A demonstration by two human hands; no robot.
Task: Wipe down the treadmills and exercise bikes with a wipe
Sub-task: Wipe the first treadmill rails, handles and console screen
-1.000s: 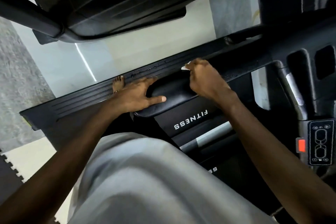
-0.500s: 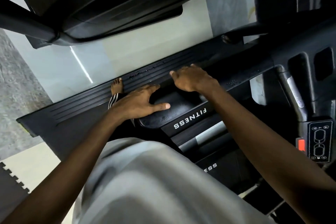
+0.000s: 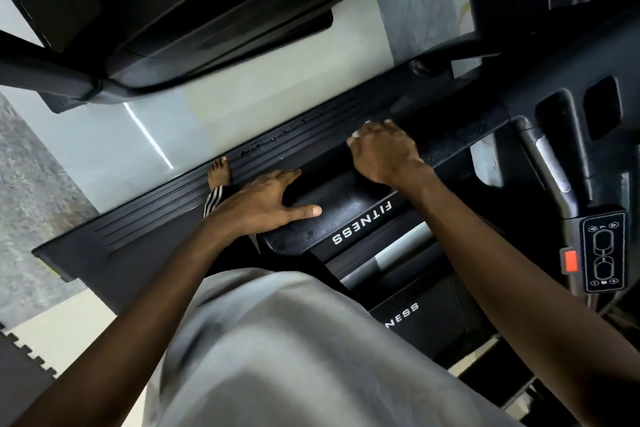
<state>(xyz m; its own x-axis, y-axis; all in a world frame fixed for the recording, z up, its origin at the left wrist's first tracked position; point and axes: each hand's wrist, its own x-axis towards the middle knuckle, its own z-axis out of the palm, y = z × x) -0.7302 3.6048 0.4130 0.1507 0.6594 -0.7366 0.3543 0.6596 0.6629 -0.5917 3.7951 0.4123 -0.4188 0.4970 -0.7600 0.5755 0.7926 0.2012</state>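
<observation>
My right hand (image 3: 382, 152) curls round the wipe (image 3: 368, 123), a pale sliver at the knuckles, at the far edge of the treadmill rail (image 3: 346, 215). My left hand (image 3: 266, 204) lies flat, fingers straight, on its left end. The wipe is soft and limp, so I judge it is best kept bunched.

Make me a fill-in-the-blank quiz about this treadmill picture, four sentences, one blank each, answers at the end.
1. The white word on the black handrail reads ____.
2. The left hand rests on that handrail with its ____ stretched toward the lettering.
3. A bare ____ stands on the ribbed side rail.
4. The right hand is nearer the control pad than the ____ hand is.
Missing words: FITNESS; thumb; foot; left.
</observation>
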